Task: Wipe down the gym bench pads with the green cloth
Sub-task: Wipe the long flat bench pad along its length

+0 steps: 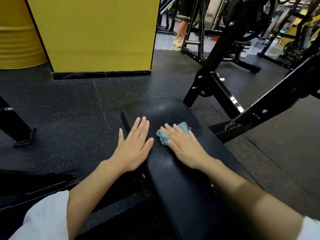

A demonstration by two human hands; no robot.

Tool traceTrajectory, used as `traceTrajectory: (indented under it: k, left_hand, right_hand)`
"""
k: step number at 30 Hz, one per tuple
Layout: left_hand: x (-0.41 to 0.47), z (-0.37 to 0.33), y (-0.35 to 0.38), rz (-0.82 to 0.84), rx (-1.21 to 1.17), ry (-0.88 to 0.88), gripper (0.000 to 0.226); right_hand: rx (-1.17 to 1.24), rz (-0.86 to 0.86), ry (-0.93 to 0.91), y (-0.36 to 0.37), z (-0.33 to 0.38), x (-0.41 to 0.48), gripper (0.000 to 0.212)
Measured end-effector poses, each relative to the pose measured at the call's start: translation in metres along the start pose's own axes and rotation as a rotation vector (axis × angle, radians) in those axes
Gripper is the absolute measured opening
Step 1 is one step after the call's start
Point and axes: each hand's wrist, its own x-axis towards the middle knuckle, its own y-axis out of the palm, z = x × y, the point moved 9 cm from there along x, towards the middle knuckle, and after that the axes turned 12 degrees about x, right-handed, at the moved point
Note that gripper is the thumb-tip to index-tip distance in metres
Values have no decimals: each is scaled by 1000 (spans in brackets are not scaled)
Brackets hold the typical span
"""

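Head view, and both hands are down on the pad (190, 179). The right hand (185, 149) lies flat with straight fingers pressing the cloth (162, 136) into the vinyl. Nothing is curled round it, so it's palm pressure only. The cloth is bunched small: one tuft pokes out beyond the right fingertips, another beside the index finger, the rest hidden under the hand. The left hand (133, 149) is flat too, fingers straight and together, resting on the pad's left edge just beside the cloth, thumb out over the floor (69, 118).

Wet streaks shine ahead of the right fingertips, towards the pad's far end. The stretch behind the wrists looks duller, so I'd judge this job only partly done.

What could go wrong? With no grip, a quick stroke could leave that wad behind and bare fingers would smear the damp surface. Bunched this tight, it covers a narrow lane, so strips may get missed. The left hand sits at the rim on slick vinyl, and leaning on it could send it sliding off. A wide sweep right risks knuckles on the frame (259, 108).
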Motion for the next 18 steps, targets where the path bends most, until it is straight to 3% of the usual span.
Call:
traceTrajectory:
  k: [5, 9, 18]
  left_hand:
    - [-1, 0, 3, 12, 41, -10, 63]
    - [0, 1, 4, 24, 67, -15, 64]
    - [-1, 1, 4, 12, 23, -18, 67]
  right_hand:
    - [-6, -78, 156, -27, -44, 49, 48]
    - [-10, -77, 165, -24, -47, 49, 48]
    - [74, 2, 35, -10, -32, -88, 42]
